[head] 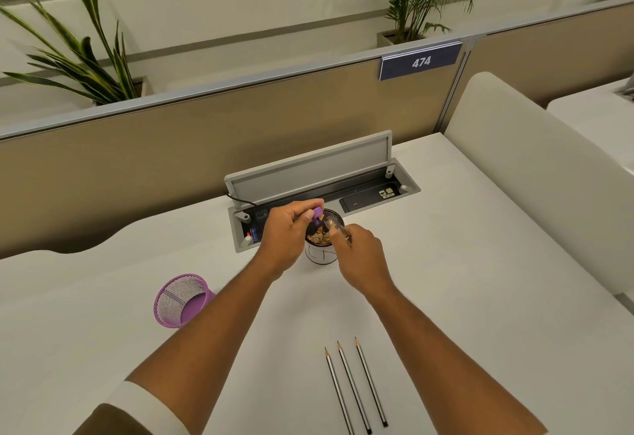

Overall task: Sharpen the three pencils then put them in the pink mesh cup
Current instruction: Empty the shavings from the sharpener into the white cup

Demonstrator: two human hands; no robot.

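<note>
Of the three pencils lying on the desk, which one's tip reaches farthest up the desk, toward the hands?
The rightmost pencil. Its sharpened tip lies farther up the desk than those of the middle pencil and the left pencil, which sit progressively lower.

Even, soft overhead light is covering the white desk (446,263), with no hard glare showing. Faint, diffuse shadows are lying under the forearms and beside the pink mesh cup (180,300). Wide-angle distortion is bowing the partition (206,132) and desk edges toward the frame borders. The left hand (284,235) and right hand (360,256) are appearing slightly soft, possibly from motion.
</note>
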